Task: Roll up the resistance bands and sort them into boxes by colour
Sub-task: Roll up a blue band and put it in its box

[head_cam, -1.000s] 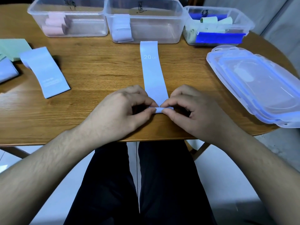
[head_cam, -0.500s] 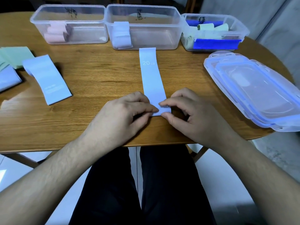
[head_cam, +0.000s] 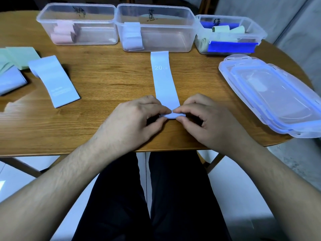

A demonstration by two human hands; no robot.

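A pale blue resistance band marked "20 LB" lies flat on the wooden table, running from the middle box toward me. Its near end is curled into a small roll. My left hand and my right hand pinch that roll from either side, fingertips meeting over it. At the back stand three clear boxes: the left box holds pink rolls, the middle box holds pale blue rolls, the right box holds green rolls.
Another pale blue band lies flat at the left, with a further blue band and green bands beyond it at the table's left edge. Stacked clear lids with blue clips sit at the right.
The roll at the band's near end has grown slightly and both hands have crept forward along the band. The camera view has tilted down a little.
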